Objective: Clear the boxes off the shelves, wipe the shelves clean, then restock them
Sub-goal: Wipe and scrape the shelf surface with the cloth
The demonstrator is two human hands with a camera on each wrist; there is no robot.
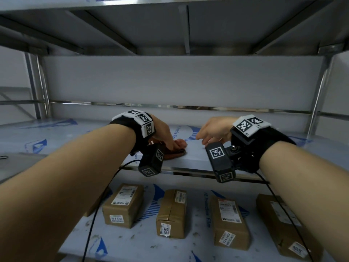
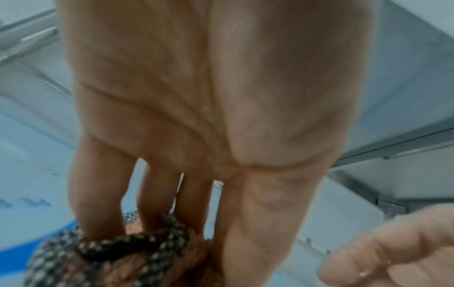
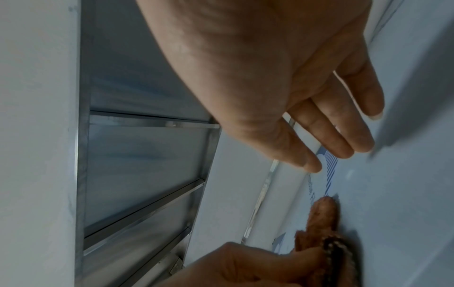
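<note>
Head view: cloth point(image 1: 174, 151) sits near front-centre of the middle shelf point(image 1: 75, 137), pinned under the left hand point(image 1: 162, 133).
Cloth: brown, bunched, dark speckled edging; lies on the shelf's blue-printed protective film. Looks like the wiping rag, so wipe step is on.
Left hand: fingers point(image 2: 103, 194) straight, reaching down onto the cloth, tips pressing into it. Not clearly curled round it; reads as a flat press, which suits dragging a rag across film without it slipping out.
Right hand: right hand point(image 1: 213, 132) just beside the cloth, apart from it. Fingers point(image 3: 349, 126) extended and relaxed, holding nothing, over the shelf; contact with the film unclear. Probably there to brace or to help spread the rag.
Middle shelf: no boxes visible on it, so it looks already cleared; that's why both hands can work it freely.
Boxes: four cardboard boxes point(image 1: 122, 205) spaced in a row on the lower shelf point(image 1: 132, 242), labels up, plus a sliver of another at left. Can't tell whether that's their temporary parking or stock not yet cleared.
Lower shelf: film there shows dirty specks, so it likely needs wiping too.
Progress: mid-task guess; restock of middle shelf not yet done.
Risk: rag could snag or lift the film edge at the shelf front.
</note>
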